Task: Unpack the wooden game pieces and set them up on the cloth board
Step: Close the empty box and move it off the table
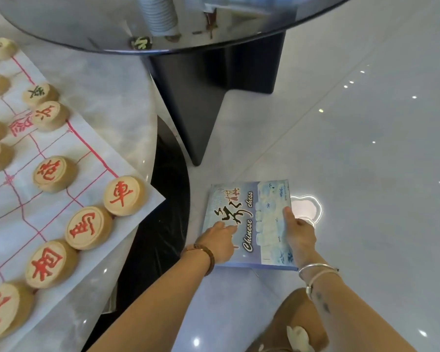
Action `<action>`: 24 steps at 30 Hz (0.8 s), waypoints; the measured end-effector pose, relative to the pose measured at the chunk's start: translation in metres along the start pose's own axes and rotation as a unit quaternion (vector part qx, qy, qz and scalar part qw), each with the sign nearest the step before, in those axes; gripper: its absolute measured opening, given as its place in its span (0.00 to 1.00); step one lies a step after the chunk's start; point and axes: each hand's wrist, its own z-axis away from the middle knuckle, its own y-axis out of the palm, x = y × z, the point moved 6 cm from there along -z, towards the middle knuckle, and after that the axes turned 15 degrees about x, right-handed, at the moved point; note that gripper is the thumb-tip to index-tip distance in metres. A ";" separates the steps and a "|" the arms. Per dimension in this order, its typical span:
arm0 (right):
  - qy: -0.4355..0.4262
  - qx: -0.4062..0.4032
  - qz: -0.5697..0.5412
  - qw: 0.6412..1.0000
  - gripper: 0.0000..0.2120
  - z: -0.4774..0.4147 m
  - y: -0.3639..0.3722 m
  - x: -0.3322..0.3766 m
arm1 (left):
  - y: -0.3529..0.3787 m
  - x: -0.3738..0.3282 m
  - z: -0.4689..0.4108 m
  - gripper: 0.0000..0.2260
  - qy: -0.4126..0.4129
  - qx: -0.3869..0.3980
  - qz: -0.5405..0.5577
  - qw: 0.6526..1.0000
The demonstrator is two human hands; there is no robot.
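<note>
A blue box printed "Chinese chess" lies low over the pale floor, right of the table. My left hand rests on its near left part, fingers laid on the lid. My right hand grips the box's right edge, thumb on top. On the table at left, the white cloth board with red lines carries several round wooden pieces. Red-lettered ones line its near edge, among them a piece at the corner and another beside it. Green-lettered pieces such as one sit farther back.
The marble table's rounded edge has a black rim below it. A dark table base stands on the glossy floor behind the box. A shiny round raised top overhangs at the top. My knee is at the bottom right.
</note>
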 end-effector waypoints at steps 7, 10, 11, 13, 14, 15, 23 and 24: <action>-0.003 0.018 0.038 0.999 0.26 -0.030 0.025 -0.004 | 0.010 0.023 -0.031 0.26 -0.013 0.041 -0.011 0.999; -0.007 0.030 0.058 0.998 0.26 -0.037 0.030 0.000 | 0.012 0.024 -0.041 0.26 -0.021 0.062 -0.004 0.998; -0.005 0.033 0.067 0.997 0.26 -0.039 0.031 0.002 | 0.014 0.024 -0.043 0.26 -0.025 0.069 -0.003 0.997; 0.005 0.019 0.094 0.995 0.26 -0.040 0.029 0.004 | 0.016 0.025 -0.048 0.26 -0.022 0.069 0.002 0.997; 0.005 -0.007 0.112 0.994 0.25 -0.039 0.025 0.006 | 0.017 0.025 -0.050 0.26 -0.019 0.067 0.003 0.998; -0.004 -0.041 0.130 0.991 0.22 -0.037 0.021 0.007 | 0.018 0.025 -0.051 0.26 -0.018 0.070 0.005 0.997; -0.199 -0.035 0.470 0.859 0.15 0.001 0.062 0.019 | 0.005 0.017 -0.038 0.24 0.005 0.030 0.025 0.999; -0.162 -0.003 0.506 0.847 0.20 -0.001 0.064 0.015 | 0.002 0.016 -0.036 0.23 0.006 0.026 0.026 0.999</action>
